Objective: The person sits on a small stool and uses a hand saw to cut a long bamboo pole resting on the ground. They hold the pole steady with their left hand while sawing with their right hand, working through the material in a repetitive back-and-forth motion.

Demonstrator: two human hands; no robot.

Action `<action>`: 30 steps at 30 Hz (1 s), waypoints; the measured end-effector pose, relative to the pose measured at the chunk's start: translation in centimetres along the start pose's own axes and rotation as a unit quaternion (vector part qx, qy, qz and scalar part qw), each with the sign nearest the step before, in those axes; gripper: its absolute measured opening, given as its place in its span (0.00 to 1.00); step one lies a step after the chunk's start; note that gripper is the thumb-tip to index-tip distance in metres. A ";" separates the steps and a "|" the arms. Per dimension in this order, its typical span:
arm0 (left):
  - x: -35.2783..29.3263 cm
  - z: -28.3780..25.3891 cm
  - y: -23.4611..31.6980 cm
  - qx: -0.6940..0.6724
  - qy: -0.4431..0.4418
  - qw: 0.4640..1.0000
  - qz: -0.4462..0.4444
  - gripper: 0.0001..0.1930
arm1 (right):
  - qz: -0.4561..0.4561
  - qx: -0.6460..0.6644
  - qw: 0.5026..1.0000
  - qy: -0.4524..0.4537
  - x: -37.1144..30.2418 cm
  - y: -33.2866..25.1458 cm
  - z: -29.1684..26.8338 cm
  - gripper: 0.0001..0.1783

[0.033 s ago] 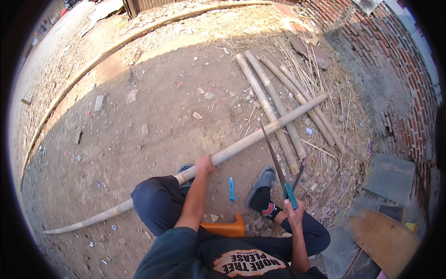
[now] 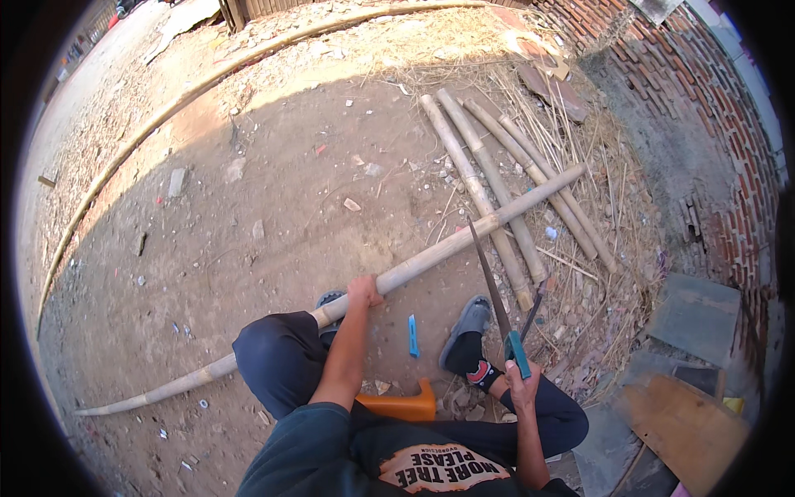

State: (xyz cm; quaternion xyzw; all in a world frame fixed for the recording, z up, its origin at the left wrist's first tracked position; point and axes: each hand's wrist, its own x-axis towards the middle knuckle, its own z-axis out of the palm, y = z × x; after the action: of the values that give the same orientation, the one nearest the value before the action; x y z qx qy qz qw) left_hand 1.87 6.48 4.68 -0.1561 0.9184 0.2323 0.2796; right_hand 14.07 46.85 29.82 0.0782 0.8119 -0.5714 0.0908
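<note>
A long pale bamboo pole (image 2: 439,255) slants from the lower left to the upper right, crossing my bent left leg. My left hand (image 2: 364,291) is closed round it just beyond the knee. In my right hand (image 2: 523,386) is the teal handle of a handsaw (image 2: 494,290). The saw's blade points away from me, its tip overlapping the pole in view; I cannot tell whether they touch. Beside the saw, a dark narrow blade-like piece (image 2: 535,308) shows, its kind unclear. On the dirt between my feet lies a light-blue utility knife (image 2: 413,336).
Several cut bamboo lengths (image 2: 490,166) lie under the pole's far end, near dry straw. I sit over an orange stool (image 2: 406,406). Boards (image 2: 687,427) and grey sheets lie at the lower right, below a brick wall (image 2: 704,108). Another long pole (image 2: 157,120) curves along the far left.
The saw has shifted very slightly toward me and to the right in my right hand. My left hand and the bamboo pole have stayed put.
</note>
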 end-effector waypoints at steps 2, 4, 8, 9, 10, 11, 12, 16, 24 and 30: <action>0.2 -1.0 0.0 -0.012 -0.060 0.998 0.015 0.30 | -0.002 0.002 1.000 0.016 -1.3 0.9 0.1 0.19; 0.2 -1.2 0.0 -0.013 -0.096 0.995 0.021 0.31 | 0.002 0.008 1.000 0.012 -2.3 0.8 0.7 0.19; 0.5 -0.8 -0.6 -0.018 -0.091 0.996 0.015 0.30 | -0.019 -0.073 0.997 -0.016 -1.2 -0.3 3.9 0.20; 0.6 -0.7 -0.6 -0.025 -0.085 0.996 0.016 0.29 | -0.006 -0.070 0.997 -0.041 -1.0 1.0 4.0 0.19; 0.7 -0.7 -0.9 -0.029 -0.097 0.995 0.022 0.29 | -0.021 -0.086 0.994 -0.056 -0.8 1.7 4.3 0.19; 1.0 -0.8 -1.2 -0.033 -0.107 0.993 0.029 0.29 | -0.037 -0.103 0.991 -0.072 -0.6 2.0 4.7 0.19; 1.2 -0.8 -1.3 -0.037 -0.118 0.992 0.036 0.28 | -0.053 -0.119 0.988 -0.087 -0.2 2.4 4.9 0.18; 1.4 -0.2 -1.1 0.003 -0.084 0.996 0.025 0.28 | 0.076 -0.038 0.987 -0.134 1.1 5.5 5.3 0.18; 0.6 0.2 -0.8 -0.013 -0.018 1.000 0.021 0.27 | 0.012 -0.204 0.965 -0.164 0.6 1.1 5.5 0.16; 1.0 -1.0 0.1 -0.032 -0.074 0.996 0.035 0.29 | -0.033 -0.187 0.972 -0.136 0.3 3.3 6.1 0.18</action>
State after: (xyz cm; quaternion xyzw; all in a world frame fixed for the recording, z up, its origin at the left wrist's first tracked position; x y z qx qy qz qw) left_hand 0.58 5.86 4.89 -0.1155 0.8920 0.2824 0.3336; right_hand 14.90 42.25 24.73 -0.0455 0.8866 -0.4175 0.1939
